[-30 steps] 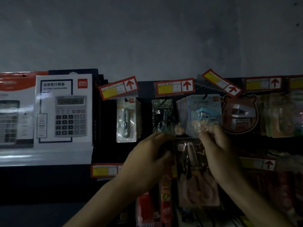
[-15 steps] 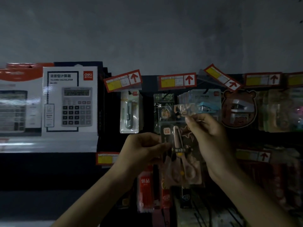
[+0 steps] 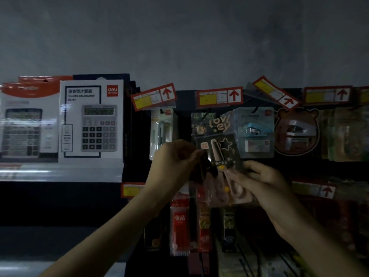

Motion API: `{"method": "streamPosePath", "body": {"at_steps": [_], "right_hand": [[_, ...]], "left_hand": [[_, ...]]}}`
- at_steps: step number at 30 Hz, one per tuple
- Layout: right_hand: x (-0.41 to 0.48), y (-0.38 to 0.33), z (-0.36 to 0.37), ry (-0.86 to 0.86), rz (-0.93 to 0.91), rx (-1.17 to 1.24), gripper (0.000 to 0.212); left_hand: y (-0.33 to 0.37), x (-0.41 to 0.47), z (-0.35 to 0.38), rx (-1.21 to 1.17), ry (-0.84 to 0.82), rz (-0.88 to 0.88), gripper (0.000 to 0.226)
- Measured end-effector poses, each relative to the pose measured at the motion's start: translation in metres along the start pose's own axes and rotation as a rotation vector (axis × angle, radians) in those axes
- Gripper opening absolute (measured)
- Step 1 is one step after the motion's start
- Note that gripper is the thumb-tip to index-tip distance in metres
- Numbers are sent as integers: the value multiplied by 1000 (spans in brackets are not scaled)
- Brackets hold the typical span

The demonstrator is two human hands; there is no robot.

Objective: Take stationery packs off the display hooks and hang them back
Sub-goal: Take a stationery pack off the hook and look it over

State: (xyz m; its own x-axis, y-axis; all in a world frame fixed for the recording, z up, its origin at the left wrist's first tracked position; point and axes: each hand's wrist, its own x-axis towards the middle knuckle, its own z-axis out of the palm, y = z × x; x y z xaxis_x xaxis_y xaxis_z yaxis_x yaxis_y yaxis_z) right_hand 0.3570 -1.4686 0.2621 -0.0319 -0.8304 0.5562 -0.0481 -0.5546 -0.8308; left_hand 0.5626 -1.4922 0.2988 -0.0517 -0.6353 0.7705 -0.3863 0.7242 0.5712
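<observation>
Both hands I see closed on the scissors pack (image 3: 218, 151), left hand (image 3: 175, 162) pinching its 9 o'clock edge, right hand (image 3: 263, 181) clasping its 5 o'clock corner.

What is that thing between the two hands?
A black card pack of pink-handled scissors, held by the left hand and the right hand, as the head view shows.

Scissors pack (image 3: 217, 154) higher, right hand (image 3: 264, 181) lower.
</observation>
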Motion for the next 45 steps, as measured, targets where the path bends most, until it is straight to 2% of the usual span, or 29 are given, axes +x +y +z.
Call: {"method": "streamPosePath", "body": {"at_steps": [3,6,10,13,19,22,25,30,35,45], "right_hand": [[2,3,-4,36,-41,17,17],[5,4,-6,73,-68,39,25],[12,6,-5,117,-73,43,10],[18,8,-1,142,-67,14,10],[29,9,3,182,-67,28,15],[34,5,5,175,-74,49,16],[39,1,10,182,-105,62,18],[51,-2,17,176,-89,141,17],[61,-1,22,173,-79,169,17],[72,5,27,195,-45,201,13]], "left_hand": [[-5,19,-2,605,208,410,22],[5,42,-4,888,258,640,36],[14,73,-5,1121,340,745,65],[19,91,-6,1240,360,731,73],[28,103,-9,1194,340,759,61],[37,108,-12,1055,341,758,42],[47,116,-16,877,347,679,20],[52,125,-28,770,288,603,19],[56,127,-33,804,229,607,22],[55,123,-33,838,233,636,21]]}}
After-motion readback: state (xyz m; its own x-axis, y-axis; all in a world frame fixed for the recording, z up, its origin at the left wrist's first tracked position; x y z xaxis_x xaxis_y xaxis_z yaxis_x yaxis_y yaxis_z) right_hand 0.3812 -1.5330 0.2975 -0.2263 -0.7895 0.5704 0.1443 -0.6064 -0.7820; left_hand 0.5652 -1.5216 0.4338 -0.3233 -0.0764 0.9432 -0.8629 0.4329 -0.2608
